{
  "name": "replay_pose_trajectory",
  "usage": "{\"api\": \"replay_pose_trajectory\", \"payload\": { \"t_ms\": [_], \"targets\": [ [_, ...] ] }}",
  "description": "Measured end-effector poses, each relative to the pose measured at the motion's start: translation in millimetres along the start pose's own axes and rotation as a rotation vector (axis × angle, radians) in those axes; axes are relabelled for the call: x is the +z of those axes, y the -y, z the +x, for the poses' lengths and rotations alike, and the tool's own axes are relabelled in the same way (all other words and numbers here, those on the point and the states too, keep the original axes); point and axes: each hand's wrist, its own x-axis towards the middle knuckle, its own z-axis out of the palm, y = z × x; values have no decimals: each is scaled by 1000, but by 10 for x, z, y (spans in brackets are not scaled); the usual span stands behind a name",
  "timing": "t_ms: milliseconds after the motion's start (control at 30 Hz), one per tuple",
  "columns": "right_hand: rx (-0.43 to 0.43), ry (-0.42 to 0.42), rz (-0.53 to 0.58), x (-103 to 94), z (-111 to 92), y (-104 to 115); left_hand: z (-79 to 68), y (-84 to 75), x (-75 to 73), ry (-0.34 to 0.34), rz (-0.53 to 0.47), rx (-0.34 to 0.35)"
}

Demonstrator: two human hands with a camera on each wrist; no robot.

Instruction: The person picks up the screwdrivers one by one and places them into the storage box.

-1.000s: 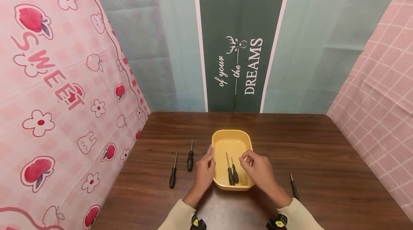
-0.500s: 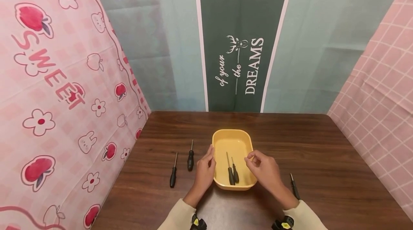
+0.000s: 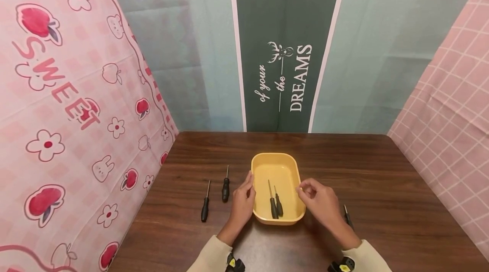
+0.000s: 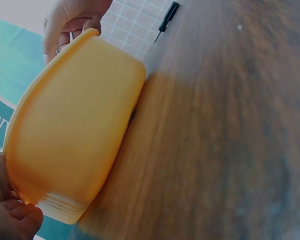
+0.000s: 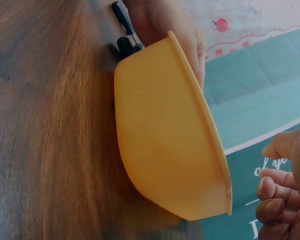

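A yellow plastic box (image 3: pixel 277 222) stands on the table, with two black-handled screwdrivers inside: a longer one (image 3: pixel 274 209) and a shorter one (image 3: pixel 279 208). My left hand (image 3: pixel 242 202) holds the box by its left rim; in the left wrist view, curled fingers (image 4: pixel 25 217) lie at the box edge. My right hand (image 3: pixel 320 200) is at the right rim in the head view, fingers loosely bent and holding nothing. From the right wrist, a gap shows between these fingers (image 5: pixel 277 192) and the box wall (image 5: pixel 165 125).
Two more screwdrivers lie left of the box, one nearer (image 3: pixel 205 209) and one farther (image 3: pixel 226 190). Another screwdriver (image 3: pixel 347 217) lies to the right, partly hidden by the right forearm. Patterned cloths (image 3: pixel 187 64) hang around the brown wooden table (image 3: pixel 382 178).
My right hand has moved right, from over the inside of the box to its right rim. The left hand, the box and the screwdrivers have stayed put.
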Motion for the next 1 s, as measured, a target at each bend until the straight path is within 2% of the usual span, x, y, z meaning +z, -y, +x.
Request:
{"api": "replay_pose_trajectory", "payload": {
  "t_ms": [533,1000],
  "targets": [
    [14,24,-24,-53,-50,-43,0,35,11,-7,-7,7],
    [4,3,-21,-60,-86,-115,-5,49,15,6,-14,-4]
  ]
}}
